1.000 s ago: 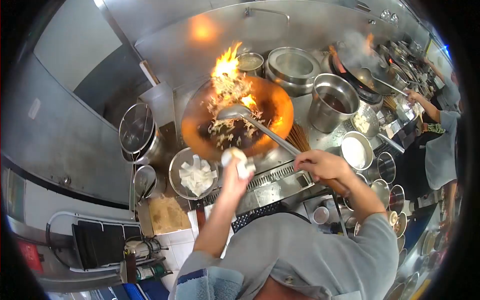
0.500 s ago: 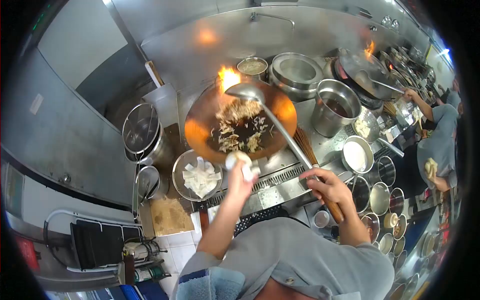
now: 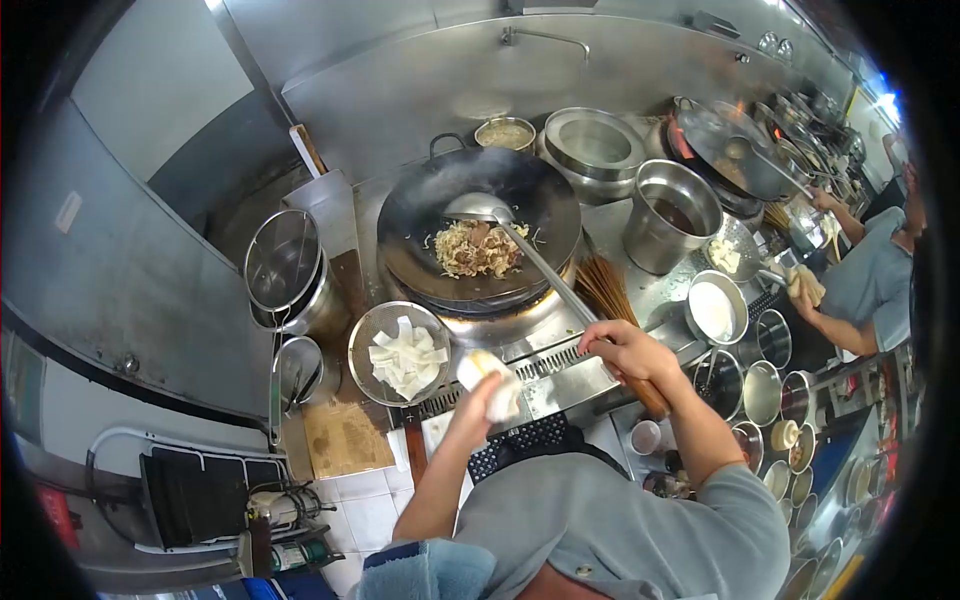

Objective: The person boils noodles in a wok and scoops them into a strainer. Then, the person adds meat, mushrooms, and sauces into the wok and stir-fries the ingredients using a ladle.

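Note:
The black wok (image 3: 412, 215) sits on the burner in front of me. A heap of shredded food with brown meat (image 3: 478, 250) lies in its bottom. My right hand (image 3: 640, 358) grips the wooden handle of a long metal ladle (image 3: 480, 207), whose bowl rests at the far side of the heap. In my left hand (image 3: 474, 410) is a folded white cloth (image 3: 490, 385), held below the wok's near rim and apart from it. Left of that hand, a round strainer (image 3: 352, 335) holds white flat strips (image 3: 408, 360).
A bamboo brush (image 3: 605, 290) lies right of the wok. Beyond stand a pot of dark liquid (image 3: 672, 215) and a pan of white contents (image 3: 712, 308). A tall pot (image 3: 310, 295) is at left. At right a co-worker (image 3: 870, 270) works at another wok (image 3: 745, 160).
The flames over the wok are gone. The wok now sits level, its food gathered into one heap, and the ladle bowl is lower. My left hand with the cloth has drawn down and back.

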`<action>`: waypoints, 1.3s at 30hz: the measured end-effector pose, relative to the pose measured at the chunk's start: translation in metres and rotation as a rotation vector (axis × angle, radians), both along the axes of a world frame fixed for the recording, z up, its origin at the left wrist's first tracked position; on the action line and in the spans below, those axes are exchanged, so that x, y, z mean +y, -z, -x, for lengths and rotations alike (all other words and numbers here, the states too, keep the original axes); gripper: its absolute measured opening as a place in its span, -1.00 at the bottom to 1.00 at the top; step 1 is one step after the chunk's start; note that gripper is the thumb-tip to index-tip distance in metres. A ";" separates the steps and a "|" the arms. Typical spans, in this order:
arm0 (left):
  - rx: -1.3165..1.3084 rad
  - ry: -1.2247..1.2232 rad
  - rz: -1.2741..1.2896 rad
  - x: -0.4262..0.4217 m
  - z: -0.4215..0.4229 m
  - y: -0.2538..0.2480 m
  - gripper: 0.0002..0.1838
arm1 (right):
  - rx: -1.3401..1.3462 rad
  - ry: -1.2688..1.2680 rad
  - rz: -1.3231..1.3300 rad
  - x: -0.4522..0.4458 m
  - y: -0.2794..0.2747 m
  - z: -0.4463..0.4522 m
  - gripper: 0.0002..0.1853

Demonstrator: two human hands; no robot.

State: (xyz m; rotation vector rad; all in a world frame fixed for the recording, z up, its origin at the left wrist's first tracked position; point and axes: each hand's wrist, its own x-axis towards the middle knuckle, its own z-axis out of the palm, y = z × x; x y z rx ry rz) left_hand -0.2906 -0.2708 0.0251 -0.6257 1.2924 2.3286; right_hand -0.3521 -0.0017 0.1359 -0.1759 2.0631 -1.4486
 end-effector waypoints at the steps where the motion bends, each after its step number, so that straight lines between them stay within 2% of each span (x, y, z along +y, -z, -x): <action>1: 0.040 0.079 0.006 0.005 -0.012 0.013 -0.66 | -0.028 -0.012 0.024 0.012 0.007 -0.004 -0.84; 2: 0.081 0.158 0.013 0.012 -0.021 0.028 -0.64 | 0.000 -0.012 0.043 0.018 0.020 0.008 -0.90; 5: 0.150 0.103 0.174 0.052 -0.045 0.063 -0.69 | 0.104 -0.034 0.059 0.021 0.059 0.037 -0.89; 6: 0.185 0.076 0.231 0.063 -0.047 0.065 -0.70 | 0.118 -0.047 0.065 0.027 0.061 0.035 -0.87; 8: 0.164 0.042 0.185 0.077 -0.050 0.040 -0.70 | 0.147 -0.072 0.091 0.031 0.058 0.031 -0.84; 12: 0.170 -0.028 0.175 0.089 -0.055 0.048 -0.68 | 0.003 -0.213 0.217 0.058 0.066 0.035 -0.84; 13: 0.157 -0.042 0.189 0.092 -0.054 0.050 -0.68 | 0.094 -0.249 0.212 0.055 0.074 0.049 -0.84; 14: 0.144 -0.057 0.202 0.096 -0.053 0.054 -0.69 | 0.053 -0.218 0.191 0.054 0.067 0.055 -0.83; 16: 0.157 -0.088 0.236 0.104 -0.061 0.062 -0.71 | 0.270 -0.206 0.075 0.057 0.061 0.061 -0.83; 19: 0.181 -0.147 0.246 0.111 -0.072 0.044 -0.72 | 0.372 -0.152 -0.176 0.074 0.039 0.081 -0.82; 20: 0.152 -0.141 0.242 0.108 -0.076 0.040 -0.72 | 0.522 -0.201 -0.202 0.083 0.050 0.097 -0.84; 22: 0.100 -0.121 0.236 0.093 -0.076 0.033 -0.72 | 0.502 -0.303 -0.412 0.087 0.036 0.122 -0.85; 25: 0.145 -0.043 0.266 0.074 -0.072 0.030 -0.71 | 0.771 -0.331 -0.460 0.089 0.047 0.117 -0.80; 28: 0.219 -0.040 0.337 0.074 -0.074 0.040 -0.69 | 0.573 -0.080 -0.085 0.101 0.031 0.043 -0.60; 30: 0.256 -0.025 0.360 0.063 -0.074 0.046 -0.68 | 0.350 0.104 0.303 0.089 0.034 -0.001 -0.37; 31: 0.272 -0.008 0.396 0.063 -0.074 0.040 -0.69 | 0.297 0.088 0.245 0.082 0.042 -0.013 -0.27; 34: 0.324 0.267 0.484 0.035 -0.043 0.063 -0.71 | 0.177 0.125 0.350 0.028 0.049 -0.001 -0.35; 35: 0.321 0.323 0.473 0.036 -0.044 0.053 -0.70 | 0.072 0.165 0.544 0.013 0.051 0.006 -0.36; 36: 0.315 0.373 0.453 0.044 -0.042 0.051 -0.68 | -0.137 0.237 0.889 0.003 0.058 0.005 -0.41; 37: 0.308 0.423 0.434 0.056 -0.042 0.051 -0.66 | -0.307 0.177 1.210 0.006 0.060 -0.005 -0.47; 38: 0.300 0.474 0.414 0.066 -0.040 0.052 -0.63 | -0.270 0.225 1.210 0.009 0.063 -0.013 -0.48; 39: 0.209 0.538 0.453 0.070 -0.038 0.058 -0.60 | -0.120 0.310 1.015 0.002 0.064 -0.027 -0.50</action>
